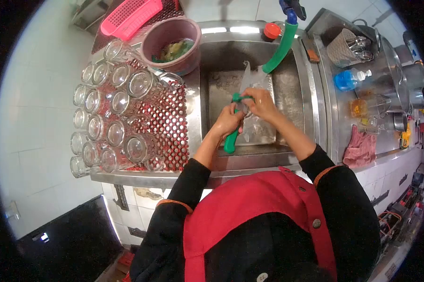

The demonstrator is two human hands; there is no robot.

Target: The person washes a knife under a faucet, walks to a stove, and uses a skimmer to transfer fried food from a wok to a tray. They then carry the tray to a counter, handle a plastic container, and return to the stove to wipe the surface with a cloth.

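Over the steel sink (287, 117), my left hand (228, 121) is closed round a green-handled knife (231, 140), whose blade points up toward the back of the sink. My right hand (262, 104) is closed beside it, its fingers at the top of the green handle near the blade. What my right fingers pinch there is too small to make out. Behind my hands, a green hose (283, 49) hangs into the sink, with water below its mouth.
Glass mugs (120, 101) stand on a red perforated mat (172, 136) at left. A bucket (193, 51) with scraps and a pink basket (127, 19) are behind. At right are a blue soap bottle (346, 81), a cutlery holder (339, 51) and a pink cloth (360, 148).
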